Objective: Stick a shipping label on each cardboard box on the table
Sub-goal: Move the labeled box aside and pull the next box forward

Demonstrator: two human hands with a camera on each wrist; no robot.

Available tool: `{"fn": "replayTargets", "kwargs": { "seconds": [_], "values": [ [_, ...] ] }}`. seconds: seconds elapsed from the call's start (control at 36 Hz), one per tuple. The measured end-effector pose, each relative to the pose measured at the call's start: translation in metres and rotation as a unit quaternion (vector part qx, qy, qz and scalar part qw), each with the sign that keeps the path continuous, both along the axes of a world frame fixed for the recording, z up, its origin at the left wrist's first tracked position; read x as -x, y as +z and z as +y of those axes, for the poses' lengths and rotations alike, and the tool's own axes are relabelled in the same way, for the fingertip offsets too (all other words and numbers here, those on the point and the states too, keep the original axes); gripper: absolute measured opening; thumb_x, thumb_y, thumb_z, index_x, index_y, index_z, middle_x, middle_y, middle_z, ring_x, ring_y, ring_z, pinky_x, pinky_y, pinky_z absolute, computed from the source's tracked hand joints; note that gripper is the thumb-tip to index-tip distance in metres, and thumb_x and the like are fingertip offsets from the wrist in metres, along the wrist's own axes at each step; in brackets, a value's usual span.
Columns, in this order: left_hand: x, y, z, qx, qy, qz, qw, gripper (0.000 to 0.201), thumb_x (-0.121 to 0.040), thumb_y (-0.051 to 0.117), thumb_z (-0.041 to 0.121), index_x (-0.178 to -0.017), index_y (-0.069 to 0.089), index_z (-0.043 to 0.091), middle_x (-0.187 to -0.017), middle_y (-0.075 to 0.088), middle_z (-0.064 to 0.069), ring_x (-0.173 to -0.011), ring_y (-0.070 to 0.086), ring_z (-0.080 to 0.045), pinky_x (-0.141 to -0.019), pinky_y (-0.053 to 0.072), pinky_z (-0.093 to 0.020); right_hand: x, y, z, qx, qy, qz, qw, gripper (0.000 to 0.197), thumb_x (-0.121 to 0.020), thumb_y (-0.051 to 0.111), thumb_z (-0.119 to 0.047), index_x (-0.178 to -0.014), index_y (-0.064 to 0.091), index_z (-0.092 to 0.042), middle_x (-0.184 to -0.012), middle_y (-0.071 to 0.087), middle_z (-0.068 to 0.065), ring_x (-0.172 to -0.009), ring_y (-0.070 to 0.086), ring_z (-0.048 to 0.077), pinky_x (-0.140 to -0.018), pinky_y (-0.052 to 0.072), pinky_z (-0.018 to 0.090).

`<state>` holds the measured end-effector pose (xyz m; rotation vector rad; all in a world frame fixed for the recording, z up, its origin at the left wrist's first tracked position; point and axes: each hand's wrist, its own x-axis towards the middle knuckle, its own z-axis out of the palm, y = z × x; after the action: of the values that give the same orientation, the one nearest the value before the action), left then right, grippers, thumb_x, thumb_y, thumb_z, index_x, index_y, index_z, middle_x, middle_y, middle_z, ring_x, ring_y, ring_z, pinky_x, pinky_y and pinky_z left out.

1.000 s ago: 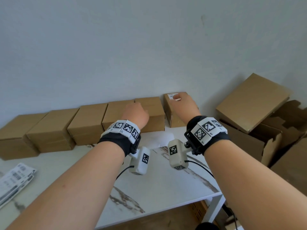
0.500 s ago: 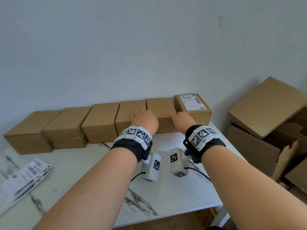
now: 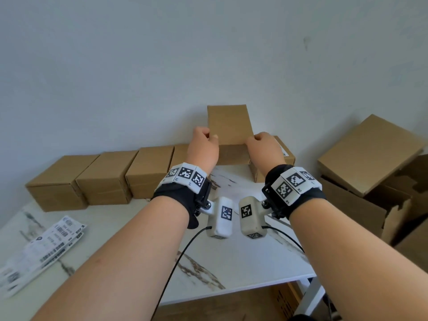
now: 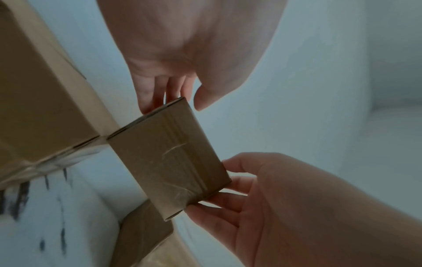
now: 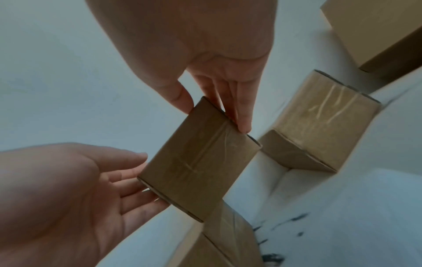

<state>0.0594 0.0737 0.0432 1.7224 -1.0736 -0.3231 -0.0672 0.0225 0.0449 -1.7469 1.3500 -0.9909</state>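
Observation:
A plain small cardboard box (image 3: pixel 228 128) is held up in the air above the row, its broad face tilted towards me. My left hand (image 3: pixel 205 144) grips its left edge and my right hand (image 3: pixel 262 147) grips its right edge. In the left wrist view the taped side of the box (image 4: pixel 169 155) lies between both hands, left fingers (image 4: pixel 157 94) behind it. The right wrist view shows the box (image 5: pixel 198 159) pinched by the right thumb and fingers (image 5: pixel 242 115). Just right of it on the table stands a box bearing a label (image 3: pixel 283 151), half hidden by my right hand.
Three plain boxes (image 3: pixel 104 177) stand in a row along the wall on the marble table (image 3: pixel 231 262). A stack of shipping labels (image 3: pixel 44 244) lies at the front left. Large cardboard cartons (image 3: pixel 368 154) are piled off the table's right end.
My right hand left the labelled box at the right end. Both hands took hold of the plain box beside it and lifted it up out of the row.

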Motion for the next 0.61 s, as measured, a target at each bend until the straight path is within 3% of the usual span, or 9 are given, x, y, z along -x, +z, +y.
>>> {"fn": "replayTargets", "kwargs": {
  "seconds": [0.06,0.14,0.25,0.33,0.42,0.53,0.61],
  "values": [
    [0.0,0.008,0.009,0.026,0.012,0.015,0.999,0.031,-0.099,0.046,0.025,-0.128,0.043,0.013,-0.104,0.05,0.006,-0.079,0.047,-0.008,-0.072,0.035,-0.023,0.002,0.01,0.01,0.012,0.0,-0.015,1.0,0.018,-0.091,0.043,-0.022,-0.103,0.053,-0.012,-0.086,0.057,0.003,-0.069,0.05,0.016,-0.053,0.033,0.027],
    [-0.001,0.017,0.028,0.041,0.019,0.03,0.999,0.041,-0.095,0.054,0.027,-0.132,0.043,0.013,-0.117,0.054,0.001,-0.095,0.053,-0.013,-0.078,0.039,-0.026,0.003,0.018,0.026,0.031,-0.003,-0.024,0.999,0.016,-0.092,0.047,-0.03,-0.094,0.047,-0.015,-0.085,0.059,0.004,-0.074,0.053,0.02,-0.054,0.034,0.029],
    [-0.004,0.02,0.059,0.026,0.02,0.045,0.998,0.055,-0.091,0.059,0.03,-0.14,0.04,0.014,-0.125,0.054,-0.002,-0.111,0.056,-0.02,-0.094,0.046,-0.033,0.003,0.018,0.051,0.049,0.013,-0.017,0.999,0.03,-0.091,0.053,-0.046,-0.096,0.047,-0.016,-0.083,0.054,-0.004,-0.073,0.052,0.013,-0.055,0.034,0.028],
    [-0.008,0.018,0.087,0.025,-0.001,0.081,0.996,0.04,-0.088,0.062,0.025,-0.126,0.054,0.018,-0.116,0.063,0.0,-0.1,0.063,-0.016,-0.089,0.052,-0.035,0.001,0.013,0.069,0.041,0.041,0.0,0.998,0.041,-0.088,0.056,-0.051,-0.111,0.048,-0.018,-0.091,0.055,-0.006,-0.084,0.056,0.013,-0.065,0.042,0.029],
    [-0.014,0.012,0.115,0.029,-0.016,0.124,0.992,0.034,-0.085,0.066,0.018,-0.117,0.054,0.017,-0.105,0.065,0.002,-0.09,0.064,-0.013,-0.079,0.053,-0.029,-0.003,0.004,0.086,0.025,0.067,0.02,0.997,0.057,-0.084,0.057,-0.059,-0.121,0.048,-0.017,-0.105,0.06,-0.002,-0.093,0.06,0.017,-0.076,0.051,0.033],
    [-0.023,0.005,0.147,0.003,-0.017,0.136,0.991,0.039,-0.081,0.068,0.014,-0.118,0.053,0.015,-0.108,0.065,-0.001,-0.091,0.064,-0.016,-0.075,0.052,-0.031,-0.011,-0.005,0.111,0.009,0.101,0.045,0.994,0.055,-0.082,0.056,-0.063,-0.107,0.055,-0.014,-0.098,0.065,0.0,-0.088,0.065,0.019,-0.08,0.058,0.042],
    [-0.032,-0.002,0.167,-0.03,0.001,0.128,0.991,0.042,-0.08,0.069,0.021,-0.118,0.051,0.018,-0.112,0.061,0.0,-0.095,0.063,-0.018,-0.077,0.054,-0.035,-0.02,-0.011,0.126,0.006,0.119,0.071,0.99,0.046,-0.088,0.055,-0.055,-0.104,0.054,-0.011,-0.097,0.064,0.003,-0.086,0.063,0.021,-0.078,0.057,0.039]
  ]
}}
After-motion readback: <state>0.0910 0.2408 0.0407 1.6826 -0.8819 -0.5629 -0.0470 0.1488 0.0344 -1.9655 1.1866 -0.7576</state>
